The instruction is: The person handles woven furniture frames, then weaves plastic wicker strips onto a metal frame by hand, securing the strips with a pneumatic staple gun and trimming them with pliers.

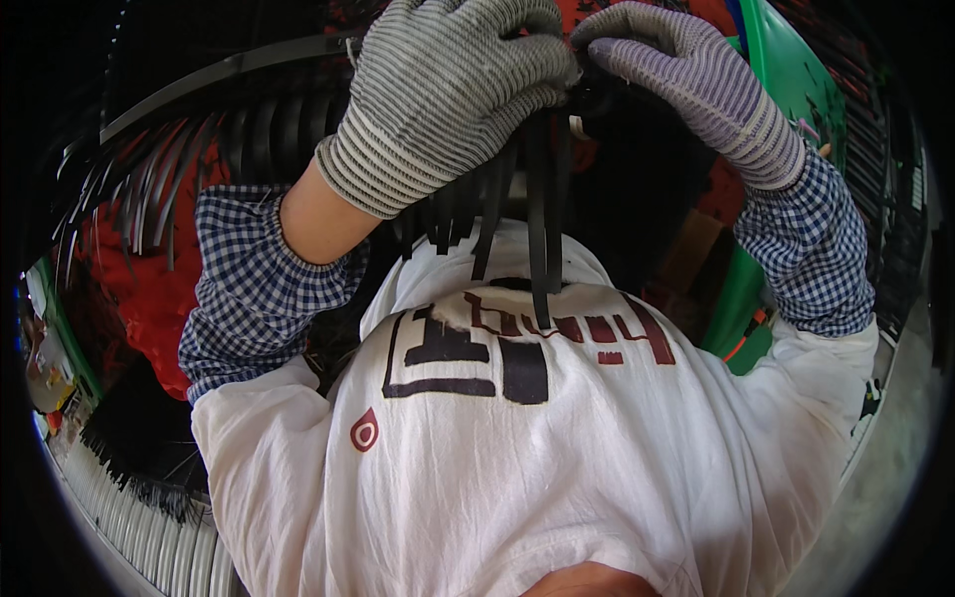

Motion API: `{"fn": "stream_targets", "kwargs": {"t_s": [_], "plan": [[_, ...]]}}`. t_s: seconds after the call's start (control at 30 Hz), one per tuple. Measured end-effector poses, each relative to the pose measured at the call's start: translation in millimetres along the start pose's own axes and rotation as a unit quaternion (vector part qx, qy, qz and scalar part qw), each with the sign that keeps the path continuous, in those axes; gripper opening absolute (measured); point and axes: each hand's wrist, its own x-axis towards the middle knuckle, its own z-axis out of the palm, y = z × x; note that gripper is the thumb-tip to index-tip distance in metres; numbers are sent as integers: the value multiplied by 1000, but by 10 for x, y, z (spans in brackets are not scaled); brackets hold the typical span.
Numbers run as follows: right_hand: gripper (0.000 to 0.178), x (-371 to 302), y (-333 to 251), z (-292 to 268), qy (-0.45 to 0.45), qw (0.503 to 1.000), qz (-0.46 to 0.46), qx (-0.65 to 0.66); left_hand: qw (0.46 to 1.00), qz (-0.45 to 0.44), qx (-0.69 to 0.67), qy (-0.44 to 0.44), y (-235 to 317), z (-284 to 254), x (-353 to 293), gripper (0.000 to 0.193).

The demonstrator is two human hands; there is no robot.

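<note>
Head view: the gloved left hand (453, 95) is curled, its fingertips near those of the right hand (686, 75), whose finger gap is narrow; whether either grips anything cannot be told. Black strips (538, 204) hang just below the left hand, before the white shirt (597, 448). Step, as judged: fingertip handling of strips. Next move calls for a sure pinch.

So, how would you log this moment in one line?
left hand: gloved, at hanging black strips, grip unclear | right hand: gloved, close beside left, grip unclear | around: red material, green plastic object
</note>
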Motion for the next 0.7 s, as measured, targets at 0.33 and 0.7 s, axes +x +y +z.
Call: {"fn": "stream_targets", "kwargs": {"t_s": [0.33, 0.7], "plan": [[27, -112, -27, -104, 14, 998, -9, -64, 986, 115, 116, 46, 11, 220, -12, 15], [22, -175, 167, -163, 72, 989, -89, -94, 981, 135, 102, 98, 105, 401, 194, 18]]}}
